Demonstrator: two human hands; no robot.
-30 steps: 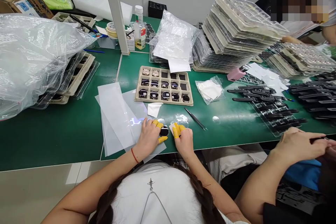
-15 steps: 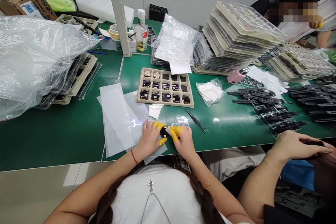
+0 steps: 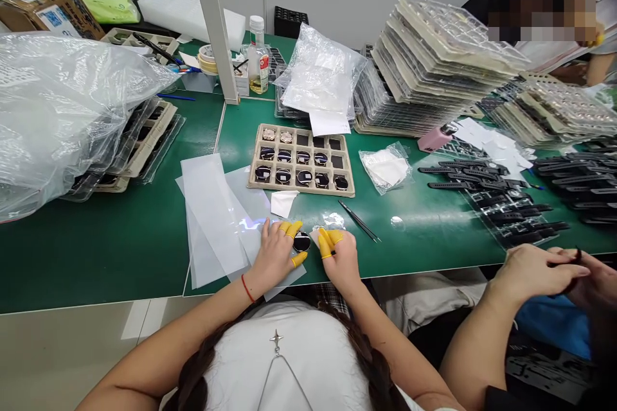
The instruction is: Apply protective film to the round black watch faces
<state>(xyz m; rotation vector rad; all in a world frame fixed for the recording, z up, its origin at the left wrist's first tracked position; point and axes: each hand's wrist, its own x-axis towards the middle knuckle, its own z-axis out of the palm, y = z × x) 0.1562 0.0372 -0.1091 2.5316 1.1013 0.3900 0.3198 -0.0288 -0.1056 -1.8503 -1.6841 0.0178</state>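
Note:
My left hand (image 3: 276, 252), with yellow finger cots, pinches a round black watch face (image 3: 301, 242) against the green table near its front edge. My right hand (image 3: 337, 252), also in yellow cots, is closed just right of the watch face, its fingertips pinching a small pale piece I cannot make out. Beyond my hands stands a beige tray (image 3: 302, 161) with several watch faces in its cells. A white cloth square (image 3: 282, 202) lies between the tray and my hands. Black tweezers (image 3: 359, 220) lie to the right.
Translucent sheets (image 3: 212, 215) lie left of my hands. A large plastic bag (image 3: 62, 109) covers trays at the left. Stacked trays (image 3: 434, 64) stand at the back right, black watch straps (image 3: 486, 183) beside them. A co-worker's hands (image 3: 544, 270) work at the right edge.
My right hand moved in against the watch face half a second ago and has drawn slightly back to its right. My left hand kept hold of the watch face.

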